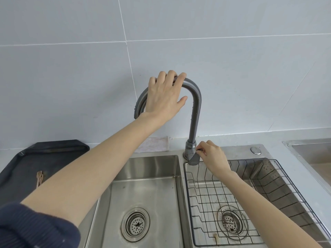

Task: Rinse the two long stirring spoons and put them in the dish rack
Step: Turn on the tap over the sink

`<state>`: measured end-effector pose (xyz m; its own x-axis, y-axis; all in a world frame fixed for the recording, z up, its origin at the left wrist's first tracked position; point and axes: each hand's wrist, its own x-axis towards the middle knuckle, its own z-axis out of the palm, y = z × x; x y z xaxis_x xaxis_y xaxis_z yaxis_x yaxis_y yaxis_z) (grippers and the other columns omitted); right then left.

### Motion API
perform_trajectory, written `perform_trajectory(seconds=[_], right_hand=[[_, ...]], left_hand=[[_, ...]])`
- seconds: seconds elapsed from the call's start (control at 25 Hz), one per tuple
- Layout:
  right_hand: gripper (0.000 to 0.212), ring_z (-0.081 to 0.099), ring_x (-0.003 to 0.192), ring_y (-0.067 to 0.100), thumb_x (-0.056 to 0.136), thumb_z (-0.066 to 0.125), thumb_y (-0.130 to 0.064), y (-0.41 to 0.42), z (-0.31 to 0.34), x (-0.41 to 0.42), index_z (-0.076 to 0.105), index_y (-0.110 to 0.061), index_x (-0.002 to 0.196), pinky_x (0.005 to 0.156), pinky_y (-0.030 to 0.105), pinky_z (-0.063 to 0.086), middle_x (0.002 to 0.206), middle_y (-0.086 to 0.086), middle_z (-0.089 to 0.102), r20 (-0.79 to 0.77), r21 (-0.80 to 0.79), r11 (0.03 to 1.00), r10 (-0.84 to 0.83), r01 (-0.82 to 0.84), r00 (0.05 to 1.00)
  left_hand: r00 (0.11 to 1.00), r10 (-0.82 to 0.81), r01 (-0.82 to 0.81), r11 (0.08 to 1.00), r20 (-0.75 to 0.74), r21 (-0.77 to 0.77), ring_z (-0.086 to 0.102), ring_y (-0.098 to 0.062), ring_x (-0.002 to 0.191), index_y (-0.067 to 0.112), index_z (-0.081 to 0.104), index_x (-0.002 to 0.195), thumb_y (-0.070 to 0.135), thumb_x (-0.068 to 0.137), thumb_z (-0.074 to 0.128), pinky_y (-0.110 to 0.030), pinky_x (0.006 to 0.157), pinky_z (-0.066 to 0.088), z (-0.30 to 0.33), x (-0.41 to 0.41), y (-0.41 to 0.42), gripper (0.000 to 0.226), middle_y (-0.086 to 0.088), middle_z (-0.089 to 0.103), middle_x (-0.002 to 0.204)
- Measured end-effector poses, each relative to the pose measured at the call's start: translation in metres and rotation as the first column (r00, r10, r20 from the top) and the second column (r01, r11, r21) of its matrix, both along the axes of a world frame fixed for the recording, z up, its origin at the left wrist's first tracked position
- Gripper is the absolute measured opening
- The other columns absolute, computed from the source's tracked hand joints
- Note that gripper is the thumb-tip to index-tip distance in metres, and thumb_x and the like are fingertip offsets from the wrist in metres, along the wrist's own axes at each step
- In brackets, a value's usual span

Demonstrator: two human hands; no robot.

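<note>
My left hand [165, 97] curls over the faucet [194, 111] arch — my right hand [212, 155] pinches its lever [198, 150], just above the dish rack [232, 203].

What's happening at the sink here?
A person is getting the tap ready. The left hand grips the top of the tall curved faucet, and the right hand pinches the small lever at its base. No water shows yet. The wire dish rack sits in the right basin with no spoons in it. A pair of small wooden utensils lies on the dark mat to the left, not yet picked up.
</note>
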<state>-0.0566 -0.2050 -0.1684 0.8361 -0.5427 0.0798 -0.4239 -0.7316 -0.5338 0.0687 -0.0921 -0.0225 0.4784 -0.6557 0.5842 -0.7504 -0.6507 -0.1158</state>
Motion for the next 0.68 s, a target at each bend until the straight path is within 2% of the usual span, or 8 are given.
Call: perform_trajectory(seconds=[0.12, 0.68], right_hand=[[0.014, 0.061, 0.088, 0.032, 0.093, 0.053, -0.015, 0.0023, -0.0010, -0.0034, 0.062, -0.006, 0.098, 0.070, 0.038, 0.049, 0.100, 0.011, 0.059, -0.007, -0.005, 1.000, 0.014, -0.014, 1.000], [0.014, 0.059, 0.085, 0.034, 0.092, 0.050, -0.011, 0.0032, 0.0009, -0.0061, 0.061, -0.004, 0.096, 0.069, 0.040, 0.049, 0.098, 0.014, 0.059, -0.059, -0.016, 0.999, 0.042, -0.043, 0.997]], left_hand=[[1.000, -0.007, 0.007, 1.000, -0.021, 0.008, 0.047, -0.030, 0.112, 0.016, 0.038, 0.136, 0.037, 0.090, 0.050, -0.040, 0.090, 0.037, 0.0020, -0.0006, 0.0012, 0.053, -0.010, 0.050, 0.127], [0.997, -0.030, 0.033, 0.999, -0.067, 0.043, 0.043, -0.028, 0.118, 0.017, 0.033, 0.138, 0.038, 0.089, 0.049, -0.039, 0.094, 0.034, 0.0042, -0.0026, 0.0043, 0.056, -0.008, 0.045, 0.133]])
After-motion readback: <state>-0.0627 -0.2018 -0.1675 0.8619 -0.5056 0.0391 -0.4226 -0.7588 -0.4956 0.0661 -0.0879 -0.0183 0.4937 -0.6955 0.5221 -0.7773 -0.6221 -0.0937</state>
